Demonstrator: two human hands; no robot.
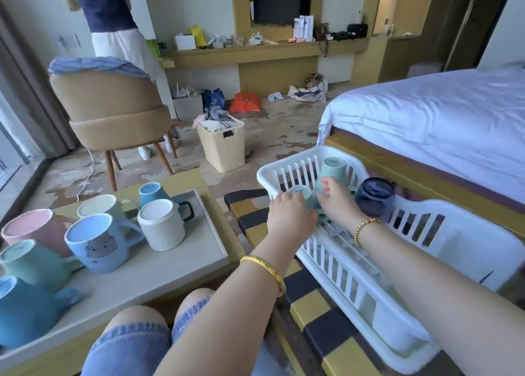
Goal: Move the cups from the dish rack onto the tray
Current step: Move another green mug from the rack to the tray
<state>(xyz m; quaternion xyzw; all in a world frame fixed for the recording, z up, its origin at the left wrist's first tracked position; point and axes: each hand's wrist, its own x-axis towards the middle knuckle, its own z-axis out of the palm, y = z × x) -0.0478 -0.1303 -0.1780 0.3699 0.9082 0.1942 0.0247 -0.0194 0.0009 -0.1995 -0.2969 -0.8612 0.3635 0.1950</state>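
We have both hands in the white plastic dish rack [355, 267]: left hand [289, 213] curled round the small pale-green upturned cup [301, 194], right hand [336, 202] gripping the taller green cup [333, 171] beside it; the grey tray [181, 265] lies to our left

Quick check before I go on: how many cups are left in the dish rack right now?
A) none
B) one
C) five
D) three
D: the white dish rack holds a small pale cup under the left hand, a taller green cup touched by the right hand, and a dark blue cup beside them.
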